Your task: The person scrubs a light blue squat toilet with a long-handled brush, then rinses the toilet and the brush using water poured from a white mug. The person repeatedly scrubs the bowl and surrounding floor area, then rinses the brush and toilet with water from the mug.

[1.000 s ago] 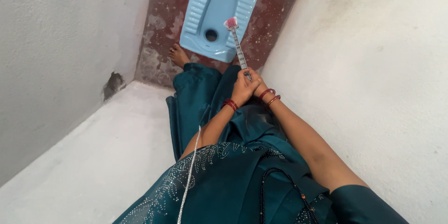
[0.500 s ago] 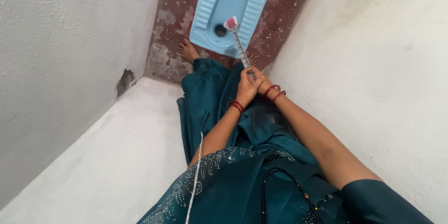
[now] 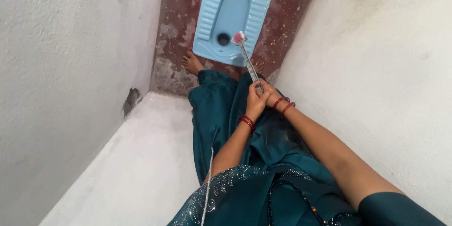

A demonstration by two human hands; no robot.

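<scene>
To my left a rough white plastered wall (image 3: 70,65) closes in the narrow stall, with a dark chipped patch (image 3: 132,99) low down where it meets a pale raised step (image 3: 141,160). Past the step lies a mottled reddish-brown floor (image 3: 172,28), and set into it is a light blue squat toilet pan (image 3: 214,14) with ribbed footrests on both long sides and a drain hole at the end nearest me. My bare foot (image 3: 192,62) stands on the floor just beside the pan's near left corner, below the hem of my dark teal dress (image 3: 221,108). My left hand (image 3: 256,102), red bangles at the wrist, has its fingers curled tight around the lower end of a toilet brush (image 3: 247,61); the thin pale handle rises at a slant away from me, and its pink and white bristle head rests on the pan's right inner slope, just beside the drain hole. My right hand (image 3: 272,96) sits right against the left, also bangled, fingers clenched on the same handle end, though the left hand covers most of them. To the right another white wall (image 3: 376,65), faintly stained, runs close along my arm. The open floor is a slim strip on either side of the pan, with both walls pressing near.
</scene>
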